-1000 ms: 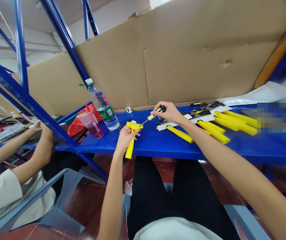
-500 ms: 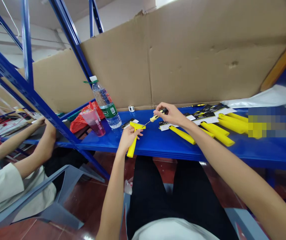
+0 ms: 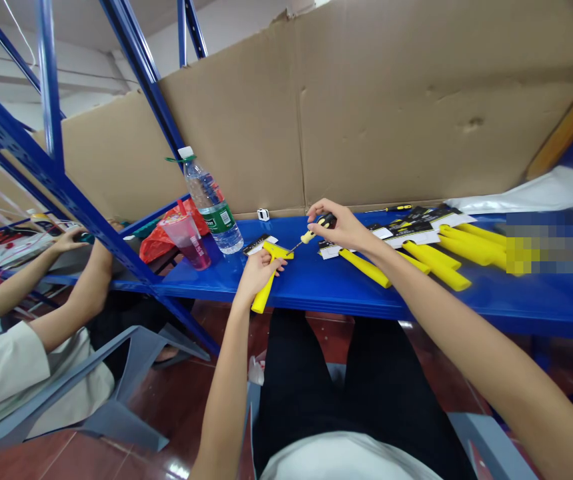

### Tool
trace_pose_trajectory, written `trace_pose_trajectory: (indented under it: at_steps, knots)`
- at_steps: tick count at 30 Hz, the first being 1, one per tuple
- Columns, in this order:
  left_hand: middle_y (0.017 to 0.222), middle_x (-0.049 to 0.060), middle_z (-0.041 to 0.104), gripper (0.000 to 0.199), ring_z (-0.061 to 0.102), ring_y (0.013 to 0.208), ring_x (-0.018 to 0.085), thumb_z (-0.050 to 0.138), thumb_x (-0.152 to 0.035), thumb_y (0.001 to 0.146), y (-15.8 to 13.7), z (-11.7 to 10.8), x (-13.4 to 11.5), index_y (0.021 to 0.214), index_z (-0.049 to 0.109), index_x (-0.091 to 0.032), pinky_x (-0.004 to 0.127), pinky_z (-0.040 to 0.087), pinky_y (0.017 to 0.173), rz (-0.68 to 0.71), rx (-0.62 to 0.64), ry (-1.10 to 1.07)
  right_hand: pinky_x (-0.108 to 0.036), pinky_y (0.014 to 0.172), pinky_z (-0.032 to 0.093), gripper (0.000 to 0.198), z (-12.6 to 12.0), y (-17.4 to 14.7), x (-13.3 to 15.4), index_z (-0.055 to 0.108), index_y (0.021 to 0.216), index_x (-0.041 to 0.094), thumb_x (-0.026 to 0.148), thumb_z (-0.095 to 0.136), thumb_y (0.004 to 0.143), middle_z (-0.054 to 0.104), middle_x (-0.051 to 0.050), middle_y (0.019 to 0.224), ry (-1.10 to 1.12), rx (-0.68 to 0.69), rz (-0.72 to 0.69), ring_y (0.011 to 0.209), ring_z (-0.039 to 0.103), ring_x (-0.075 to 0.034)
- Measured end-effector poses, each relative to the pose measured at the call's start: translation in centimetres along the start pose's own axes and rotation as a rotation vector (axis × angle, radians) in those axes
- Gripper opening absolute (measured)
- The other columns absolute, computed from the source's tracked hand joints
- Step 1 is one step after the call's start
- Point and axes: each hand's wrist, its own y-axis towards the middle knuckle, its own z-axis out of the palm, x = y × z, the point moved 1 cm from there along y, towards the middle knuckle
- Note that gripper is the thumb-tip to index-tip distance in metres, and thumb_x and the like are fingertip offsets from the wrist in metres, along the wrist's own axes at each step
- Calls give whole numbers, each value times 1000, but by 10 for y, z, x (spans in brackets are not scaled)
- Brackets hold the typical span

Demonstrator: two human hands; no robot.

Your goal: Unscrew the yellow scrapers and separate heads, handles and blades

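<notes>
Dented cardboard backdrop (image 3: 391, 113); T-shaped yellow tool (image 3: 278, 251), slim screwdriver (image 3: 307, 237).

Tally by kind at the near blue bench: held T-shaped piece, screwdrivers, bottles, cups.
Yellow T-shaped plastic piece, left hand: 1
Yellow-and-black screwdrivers, right hand and blue bench: 2
Clear plastic bottle, green label: 1
Translucent pink cup: 1
Total: 5

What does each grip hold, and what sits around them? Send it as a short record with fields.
Left grip: yellow T-shaped tool, held near its crossbar
Right grip: black-and-yellow screwdriver, shaft slanting down to the left
Screwdriver tip: at the crossbar's right end; contact too small to tell
Right side: yellow handles, black-and-white printed cards
Left side: water bottle, pink cup
Surface: blue shelf
</notes>
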Motion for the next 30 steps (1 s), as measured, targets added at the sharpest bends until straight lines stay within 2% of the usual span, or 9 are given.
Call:
trace_pose_trajectory:
  at_steps: [2,5,7,10,14,18,22,25,30]
  knots:
    - [101,15,86,20,77,80,20,83,-25,88,1,0,0,103,78,-12,28,59,67,-11,-2,11,-41,80,53,31,1,0,-1,68,112,27,41,84,89,77,-7,112,37,13,3,97,70,-27]
    - [101,15,86,21,77,79,20,82,-24,88,1,1,0,104,77,-13,28,59,67,-17,-12,3,-39,70,50,27,2,0,-1,68,101,26,48,81,93,76,-6,98,36,-10,95,81,66,-23]
    - [101,14,86,20,77,79,20,82,-23,87,0,2,0,104,77,-13,28,58,67,-17,-18,-6,-38,68,49,27,2,-1,-1,68,99,25,49,79,95,75,-5,95,42,-17,104,76,63,-22]
    - [99,13,86,18,76,77,19,81,-22,86,0,4,0,102,77,-14,27,58,65,-14,-36,-14,-39,73,52,27,3,-1,2,69,104,26,43,84,89,76,-6,105,63,13,33,85,67,-23]
    - [99,13,86,18,76,75,19,82,-22,86,0,5,-1,101,76,-14,28,58,65,-13,-40,-19,-37,65,49,28,4,-1,1,69,101,26,50,80,94,75,-5,95,59,-15,132,76,65,-22]
    - [102,14,86,19,75,75,18,82,-23,86,-1,4,-2,101,76,-14,29,59,66,-2,-21,-20,-37,71,53,31,5,-1,-1,68,109,26,43,84,87,78,-7,110,53,-25,54,89,69,-24]
    - [100,13,86,20,75,75,19,83,-24,85,-1,3,-3,101,77,-14,29,59,67,-7,-19,-10,-38,71,52,26,6,-1,-1,67,103,25,45,80,92,76,-7,104,48,-52,83,86,67,-23]
    - [101,13,86,21,75,75,18,83,-25,85,-2,4,-3,102,77,-14,29,59,67,1,-16,-4,-38,75,54,32,6,-1,-1,66,109,26,40,84,87,77,-7,112,54,-44,48,90,67,-23]
    - [100,14,86,21,75,75,19,83,-26,86,-1,3,-1,102,78,-14,29,59,66,-3,-25,2,-38,72,53,28,6,-1,-2,67,104,26,47,81,91,77,-6,104,35,-58,101,88,67,-24]
